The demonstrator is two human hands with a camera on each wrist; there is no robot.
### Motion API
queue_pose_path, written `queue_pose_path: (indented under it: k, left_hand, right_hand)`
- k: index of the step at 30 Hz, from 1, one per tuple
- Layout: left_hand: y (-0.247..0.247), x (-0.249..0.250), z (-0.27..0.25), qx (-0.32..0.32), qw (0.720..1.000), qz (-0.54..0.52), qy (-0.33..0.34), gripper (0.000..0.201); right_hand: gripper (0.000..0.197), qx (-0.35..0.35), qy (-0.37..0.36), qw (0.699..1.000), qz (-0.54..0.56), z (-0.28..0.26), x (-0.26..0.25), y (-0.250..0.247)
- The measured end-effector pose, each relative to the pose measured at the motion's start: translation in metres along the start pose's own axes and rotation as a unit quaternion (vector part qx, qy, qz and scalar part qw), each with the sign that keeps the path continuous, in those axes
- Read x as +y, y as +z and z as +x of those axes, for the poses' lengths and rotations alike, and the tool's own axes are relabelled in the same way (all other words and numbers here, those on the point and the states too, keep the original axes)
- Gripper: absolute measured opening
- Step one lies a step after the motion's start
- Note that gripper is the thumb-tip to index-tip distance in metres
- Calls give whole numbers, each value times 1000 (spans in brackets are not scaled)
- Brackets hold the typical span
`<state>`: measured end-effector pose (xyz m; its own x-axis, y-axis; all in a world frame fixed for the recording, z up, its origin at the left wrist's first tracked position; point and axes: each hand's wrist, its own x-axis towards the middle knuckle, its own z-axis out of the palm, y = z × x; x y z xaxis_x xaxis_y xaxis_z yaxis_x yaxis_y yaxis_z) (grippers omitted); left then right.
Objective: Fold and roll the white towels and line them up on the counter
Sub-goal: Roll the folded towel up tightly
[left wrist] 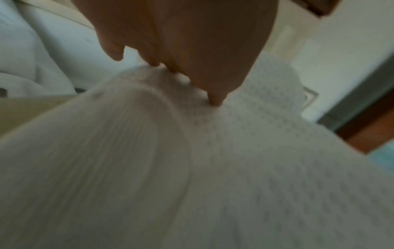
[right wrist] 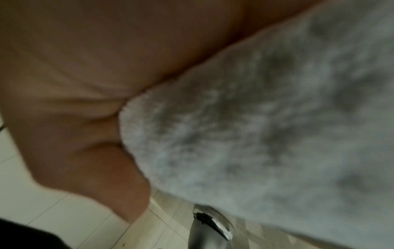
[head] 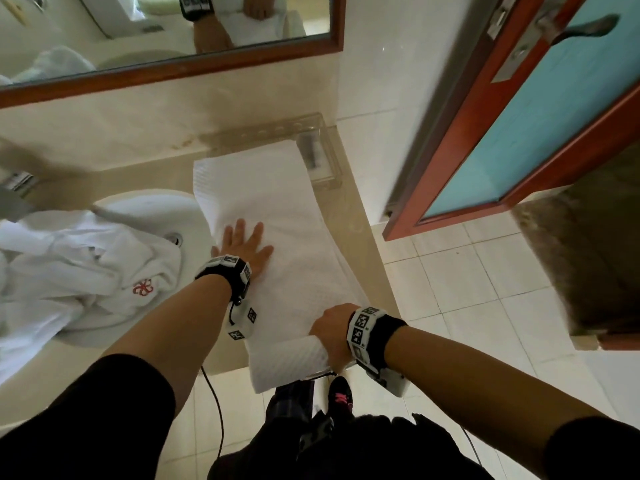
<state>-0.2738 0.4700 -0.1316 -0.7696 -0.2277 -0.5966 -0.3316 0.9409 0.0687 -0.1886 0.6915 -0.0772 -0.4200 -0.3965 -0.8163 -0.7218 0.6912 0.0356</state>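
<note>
A long white towel lies folded lengthwise on the beige counter, its near end hanging over the front edge. My left hand presses flat on the towel's middle, fingers spread; in the left wrist view the fingertips dig into the textured towel. My right hand grips the near end, which is curled up into the start of a roll. The right wrist view shows my palm wrapped against fluffy towel cloth.
A white robe with a red emblem lies heaped in the round sink at the left. A clear plastic tray stands at the counter's back right. A mirror hangs above; an open door and tiled floor lie to the right.
</note>
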Motion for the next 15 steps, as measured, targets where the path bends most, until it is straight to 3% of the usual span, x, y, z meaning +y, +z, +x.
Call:
queue_pose_path:
  k: [2, 5, 8, 11, 15]
  left_hand:
    - [-13, 0, 11, -12, 999, -18, -25, 72]
    - [-32, 4, 17, -7, 999, -28, -23, 73]
    - [-55, 0, 13, 132, 989, -62, -22, 55]
    - [-85, -9, 11, 231, 965, -109, -54, 39]
    - [-107, -24, 29, 194, 946, -240, -94, 58]
  right_hand:
    - [36, 5, -58, 997, 59, 2, 18, 0]
    - [36, -22, -82, 994, 66, 6, 21, -8]
    - [53, -35, -114, 992, 34, 17, 19, -14]
    - [43, -45, -117, 991, 42, 18, 24, -25]
    - [43, -64, -92, 990, 86, 25, 20, -29]
